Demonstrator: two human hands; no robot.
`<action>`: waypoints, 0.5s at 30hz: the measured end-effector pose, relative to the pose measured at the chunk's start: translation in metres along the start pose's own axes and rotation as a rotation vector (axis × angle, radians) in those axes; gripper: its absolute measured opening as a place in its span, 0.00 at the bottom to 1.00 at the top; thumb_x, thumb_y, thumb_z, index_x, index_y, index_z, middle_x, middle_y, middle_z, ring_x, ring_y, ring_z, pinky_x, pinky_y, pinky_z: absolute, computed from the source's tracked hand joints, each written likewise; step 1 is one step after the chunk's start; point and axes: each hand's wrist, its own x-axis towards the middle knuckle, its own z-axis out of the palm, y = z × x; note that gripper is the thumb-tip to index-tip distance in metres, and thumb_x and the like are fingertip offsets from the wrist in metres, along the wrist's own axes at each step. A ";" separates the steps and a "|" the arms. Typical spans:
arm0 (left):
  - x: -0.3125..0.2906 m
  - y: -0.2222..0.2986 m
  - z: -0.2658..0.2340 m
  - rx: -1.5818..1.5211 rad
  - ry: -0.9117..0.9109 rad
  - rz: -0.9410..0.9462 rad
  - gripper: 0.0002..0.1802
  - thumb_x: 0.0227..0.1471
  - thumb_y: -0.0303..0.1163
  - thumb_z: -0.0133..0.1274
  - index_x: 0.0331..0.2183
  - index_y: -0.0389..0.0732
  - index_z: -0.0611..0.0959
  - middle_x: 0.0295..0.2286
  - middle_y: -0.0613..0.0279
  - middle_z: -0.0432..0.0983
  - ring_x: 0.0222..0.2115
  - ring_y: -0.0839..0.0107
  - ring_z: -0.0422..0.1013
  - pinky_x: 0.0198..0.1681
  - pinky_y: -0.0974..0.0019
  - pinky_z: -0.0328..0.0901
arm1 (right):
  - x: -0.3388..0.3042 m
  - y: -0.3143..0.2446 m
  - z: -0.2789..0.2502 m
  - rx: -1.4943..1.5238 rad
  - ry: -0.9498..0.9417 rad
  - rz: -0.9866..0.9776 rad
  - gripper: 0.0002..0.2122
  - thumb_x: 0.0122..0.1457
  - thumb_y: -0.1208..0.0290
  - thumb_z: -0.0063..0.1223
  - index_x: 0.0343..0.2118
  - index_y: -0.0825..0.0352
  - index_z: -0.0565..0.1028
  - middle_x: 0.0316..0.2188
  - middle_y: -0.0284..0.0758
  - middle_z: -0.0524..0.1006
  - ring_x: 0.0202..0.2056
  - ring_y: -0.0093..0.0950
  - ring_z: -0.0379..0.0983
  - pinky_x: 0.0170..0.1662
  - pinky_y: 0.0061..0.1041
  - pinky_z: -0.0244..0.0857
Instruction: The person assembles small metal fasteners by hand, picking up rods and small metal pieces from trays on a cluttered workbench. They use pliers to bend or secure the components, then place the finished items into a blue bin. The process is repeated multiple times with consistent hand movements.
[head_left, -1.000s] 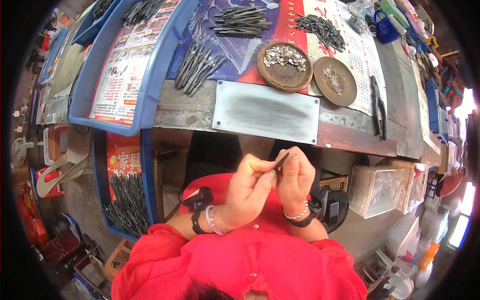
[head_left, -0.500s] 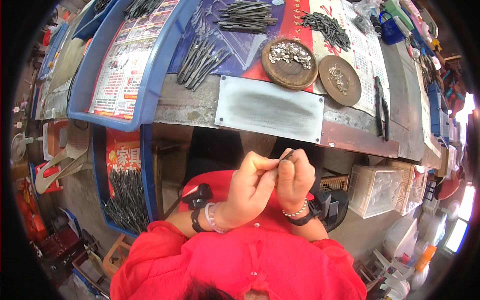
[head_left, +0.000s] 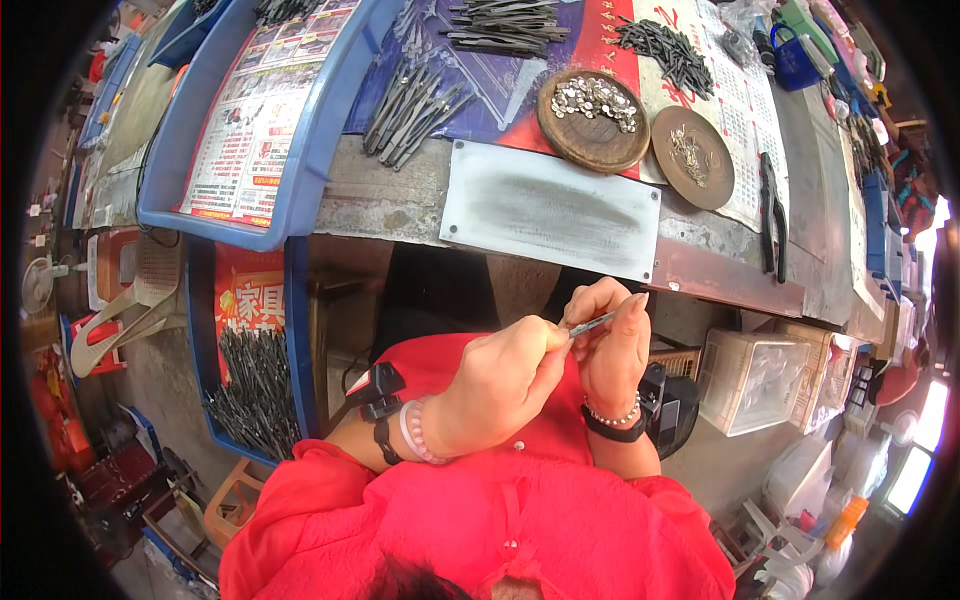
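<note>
Above my lap, just off the near edge of the bench, my two hands are close together around a thin grey metal strip (head_left: 591,323). My left hand (head_left: 505,368) is closed and pinches the strip's left end between thumb and fingertips. The strip's other end lies against the curled fingers and thumb of my right hand (head_left: 613,352), which is closed round it. The fingers hide part of the strip. Beyond them, on the bench, is a white metal plate (head_left: 550,208) with a dark smudged middle and a fastener at its corners.
A wooden dish (head_left: 598,150) holds small shiny discs; a brown dish (head_left: 716,178) holds tiny brass-coloured pieces. Black-handled pliers (head_left: 772,215) lie to the right. Dark metal strips (head_left: 412,115) are piled behind the plate. Blue trays (head_left: 330,120) stand left, the lower one holding dark strips (head_left: 250,395).
My hands have opened out slightly and the right has turned, so more of the strip shows between them. The bench has shifted a little to the right in view.
</note>
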 end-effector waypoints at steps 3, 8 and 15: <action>0.000 0.000 0.000 -0.003 -0.009 -0.013 0.11 0.44 0.14 0.55 0.32 0.33 0.73 0.25 0.53 0.77 0.21 0.65 0.75 0.24 0.70 0.69 | 0.000 0.002 -0.002 -0.003 -0.014 -0.001 0.31 0.66 0.42 0.26 0.23 0.69 0.68 0.17 0.34 0.69 0.15 0.16 0.56 0.18 0.15 0.47; -0.001 0.002 -0.005 -0.179 -0.113 -0.266 0.06 0.52 0.17 0.51 0.34 0.33 0.72 0.25 0.57 0.76 0.23 0.78 0.74 0.26 0.74 0.67 | -0.002 0.005 -0.002 0.014 -0.035 -0.081 0.23 0.66 0.52 0.36 0.25 0.69 0.70 0.18 0.28 0.70 0.18 0.13 0.61 0.20 0.13 0.54; -0.008 0.001 0.008 -0.609 0.000 -0.452 0.10 0.57 0.18 0.45 0.42 0.31 0.69 0.30 0.56 0.78 0.30 0.81 0.73 0.32 0.77 0.67 | -0.002 0.020 0.005 -0.196 0.048 -0.481 0.10 0.50 0.81 0.59 0.23 0.69 0.65 0.17 0.34 0.72 0.17 0.21 0.66 0.21 0.18 0.59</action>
